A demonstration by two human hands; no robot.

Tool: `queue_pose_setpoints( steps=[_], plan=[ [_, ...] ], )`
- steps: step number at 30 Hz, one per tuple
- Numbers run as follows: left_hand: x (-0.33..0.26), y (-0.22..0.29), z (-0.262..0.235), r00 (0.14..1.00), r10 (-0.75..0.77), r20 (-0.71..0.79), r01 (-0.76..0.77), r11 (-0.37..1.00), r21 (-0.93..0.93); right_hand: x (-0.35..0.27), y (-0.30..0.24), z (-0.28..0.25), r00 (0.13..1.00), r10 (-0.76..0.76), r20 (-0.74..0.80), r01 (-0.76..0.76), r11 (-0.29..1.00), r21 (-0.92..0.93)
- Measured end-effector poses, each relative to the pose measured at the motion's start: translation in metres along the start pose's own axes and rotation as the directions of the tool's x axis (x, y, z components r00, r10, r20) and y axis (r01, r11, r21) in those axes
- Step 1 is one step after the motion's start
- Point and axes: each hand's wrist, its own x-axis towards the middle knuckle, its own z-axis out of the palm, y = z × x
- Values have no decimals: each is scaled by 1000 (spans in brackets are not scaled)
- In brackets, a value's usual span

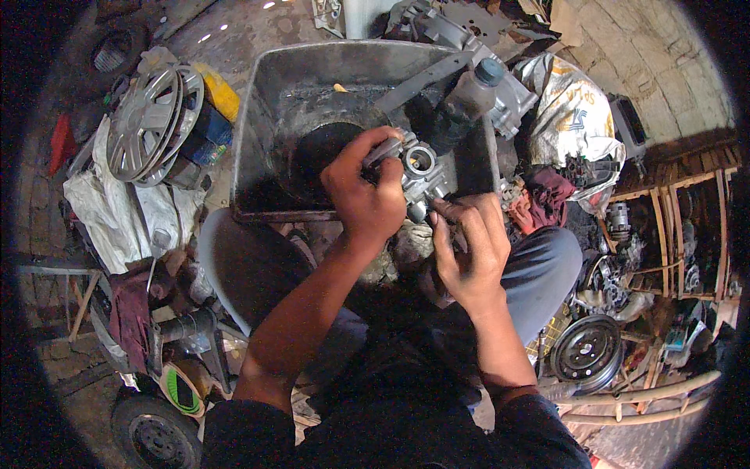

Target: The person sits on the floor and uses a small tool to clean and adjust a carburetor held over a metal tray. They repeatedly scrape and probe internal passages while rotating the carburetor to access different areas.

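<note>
My left hand (366,187) is closed round one side of a small silver carburetor (423,184), its round bore turned up toward me with a brass-coloured bit inside. At the carburetor's lower right edge, the thumb and forefinger of my right hand (475,248) are pinched together against it. Whether a small part sits between those fingertips is too small to tell. Both hands are over the near edge of a grey plastic tub (244,141), above my bent knees. Dark liquid wets the tub's bottom, and a clear plastic bottle with a blue cap (489,72) leans in its right side.
Wheel covers (144,129) and white sacking (109,215) lie left of the tub. Metal castings (508,102) and a white sack (574,117) crowd its right. A black wheel rim (587,352), wooden racks (668,234) and a tyre (152,430) stand further round me.
</note>
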Motion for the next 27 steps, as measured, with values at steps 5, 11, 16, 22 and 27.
queue_pose_setpoints(
  steps=[5,11,16,22,27],
  plan=[
    [1,-1,-1,1000,26,11,-26,999,34,3,5,-11,998,-23,60,24,1000,-16],
    [3,-2,0,998,63,10,-64,995,81,6,3,-7,989,137,50,-142,984,106],
    [4,0,2,999,34,8,-35,997,73,7,0,-1,978,203,58,-210,957,198],
    [4,-1,2,999,40,32,-41,999,27,4,7,3,987,150,59,-158,974,162],
    [7,2,-3,993,58,103,-63,997,43,1,6,-2,971,199,129,-217,967,138]
  ],
)
